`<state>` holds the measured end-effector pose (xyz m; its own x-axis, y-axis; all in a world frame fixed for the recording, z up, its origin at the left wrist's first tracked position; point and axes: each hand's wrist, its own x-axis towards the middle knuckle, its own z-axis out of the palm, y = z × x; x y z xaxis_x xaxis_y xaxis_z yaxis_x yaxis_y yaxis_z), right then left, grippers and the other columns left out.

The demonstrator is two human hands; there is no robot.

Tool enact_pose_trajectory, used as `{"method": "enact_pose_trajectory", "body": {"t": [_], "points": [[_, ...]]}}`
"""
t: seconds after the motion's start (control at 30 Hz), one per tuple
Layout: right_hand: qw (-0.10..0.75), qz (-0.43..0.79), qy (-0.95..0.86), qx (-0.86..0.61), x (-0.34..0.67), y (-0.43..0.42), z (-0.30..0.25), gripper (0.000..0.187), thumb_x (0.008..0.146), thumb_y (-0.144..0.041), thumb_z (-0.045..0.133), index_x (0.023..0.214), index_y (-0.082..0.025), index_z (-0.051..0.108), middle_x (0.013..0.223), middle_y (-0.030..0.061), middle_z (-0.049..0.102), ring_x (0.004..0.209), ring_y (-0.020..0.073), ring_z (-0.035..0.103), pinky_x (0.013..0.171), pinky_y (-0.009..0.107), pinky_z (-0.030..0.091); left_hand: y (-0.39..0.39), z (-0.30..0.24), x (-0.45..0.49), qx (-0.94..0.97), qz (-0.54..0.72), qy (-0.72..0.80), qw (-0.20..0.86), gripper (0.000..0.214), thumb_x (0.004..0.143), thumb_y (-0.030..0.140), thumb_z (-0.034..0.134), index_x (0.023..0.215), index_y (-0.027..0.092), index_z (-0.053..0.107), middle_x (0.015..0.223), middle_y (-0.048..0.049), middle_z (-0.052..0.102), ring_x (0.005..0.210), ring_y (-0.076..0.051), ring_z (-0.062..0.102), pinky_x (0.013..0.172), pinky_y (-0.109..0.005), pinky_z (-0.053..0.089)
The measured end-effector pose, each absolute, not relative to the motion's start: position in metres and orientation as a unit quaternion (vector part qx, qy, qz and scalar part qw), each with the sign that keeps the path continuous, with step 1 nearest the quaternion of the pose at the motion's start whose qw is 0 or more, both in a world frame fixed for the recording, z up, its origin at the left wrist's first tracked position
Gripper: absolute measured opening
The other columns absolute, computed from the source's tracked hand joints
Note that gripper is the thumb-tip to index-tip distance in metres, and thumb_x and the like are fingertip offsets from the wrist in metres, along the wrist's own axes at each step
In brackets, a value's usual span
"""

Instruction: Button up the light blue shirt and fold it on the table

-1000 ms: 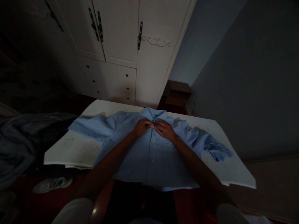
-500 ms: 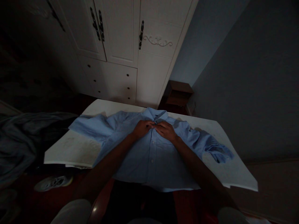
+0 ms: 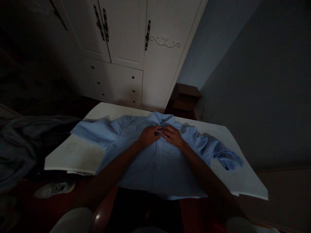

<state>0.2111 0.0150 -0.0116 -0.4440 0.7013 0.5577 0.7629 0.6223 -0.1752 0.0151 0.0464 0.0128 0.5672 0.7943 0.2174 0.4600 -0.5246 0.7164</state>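
A light blue button-up shirt (image 3: 138, 165) lies front side up, its collar away from me and its sleeves spread to both sides. At the upper front placket, just below the collar, my left hand (image 3: 149, 135) pinches the cloth. My right hand (image 3: 172, 135) meets it there from the other side, fingers closed on the same placket edge. The fingertips of both hands touch or nearly touch, and they hide the button and buttonhole between them. Lower on the placket, several small buttons show in a line.
Under the shirt is a white table (image 3: 75, 153). Beyond it stands a white wardrobe (image 3: 126, 38) with dark handles, and a small brown cabinet (image 3: 187, 94) near the wall. Dark crumpled cloth (image 3: 21, 145) lies at the left; a shoe (image 3: 54, 189) is on the red floor.
Both hands stay at the upper placket while the fingers shift slightly; my left hand's fingers curl a little more. The shirt lies as before.
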Motion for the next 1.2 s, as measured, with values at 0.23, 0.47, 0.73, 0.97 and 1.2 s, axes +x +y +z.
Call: {"method": "enact_pose_trajectory", "body": {"t": [0.23,0.47,0.73,0.97,1.2], "points": [[0.329,-0.012,-0.845,-0.422,0.211,0.016,-0.009,0.025,0.097,-0.03,0.05,0.097,-0.022,0.074,0.092,0.007,0.068,0.084,0.0181,0.062,0.077,0.031,0.052,0.042,0.011,0.02,0.832,0.263,0.394,0.288,0.038,0.08,0.014,0.061,0.116,0.022,0.064,0.107,-0.0028,0.075,0.1,-0.018,0.07,0.094,-0.029,0.053],[0.368,0.066,-0.828,-0.418,0.216,0.018,-0.014,0.026,0.095,-0.02,0.047,0.094,-0.023,0.073,0.102,0.0069,0.065,0.094,0.0193,0.062,0.081,0.034,0.052,0.039,0.011,0.021,0.825,0.266,0.402,0.294,0.032,0.083,0.016,0.058,0.113,0.022,0.065,0.102,-0.0025,0.076,0.098,-0.018,0.071,0.091,-0.03,0.054],[0.333,0.015,-0.835,-0.438,0.215,0.016,-0.014,0.027,0.095,-0.019,0.045,0.093,-0.022,0.072,0.1,0.0064,0.067,0.093,0.0178,0.063,0.08,0.03,0.054,0.041,0.005,0.023,0.811,0.296,0.4,0.309,0.025,0.081,0.015,0.06,0.103,0.023,0.067,0.097,-0.0018,0.076,0.093,-0.018,0.072,0.086,-0.029,0.056],[0.34,-0.006,-0.831,-0.44,0.213,0.015,-0.013,0.024,0.096,-0.023,0.047,0.096,-0.022,0.071,0.1,0.0069,0.066,0.092,0.0186,0.064,0.08,0.031,0.055,0.045,-0.003,0.024,0.789,0.333,0.394,0.333,0.024,0.078,0.014,0.06,0.1,0.021,0.067,0.086,-0.0012,0.076,0.083,-0.017,0.072,0.081,-0.028,0.056],[0.349,-0.037,-0.811,-0.468,0.209,0.013,-0.007,0.019,0.095,-0.034,0.054,0.099,-0.02,0.067,0.102,0.0097,0.062,0.096,0.02,0.061,0.082,0.032,0.055,0.049,-0.009,0.025,0.745,0.377,0.392,0.387,0.021,0.075,0.01,0.059,0.094,0.017,0.067,0.082,-0.0025,0.075,0.076,-0.015,0.071,0.074,-0.025,0.055]]}}
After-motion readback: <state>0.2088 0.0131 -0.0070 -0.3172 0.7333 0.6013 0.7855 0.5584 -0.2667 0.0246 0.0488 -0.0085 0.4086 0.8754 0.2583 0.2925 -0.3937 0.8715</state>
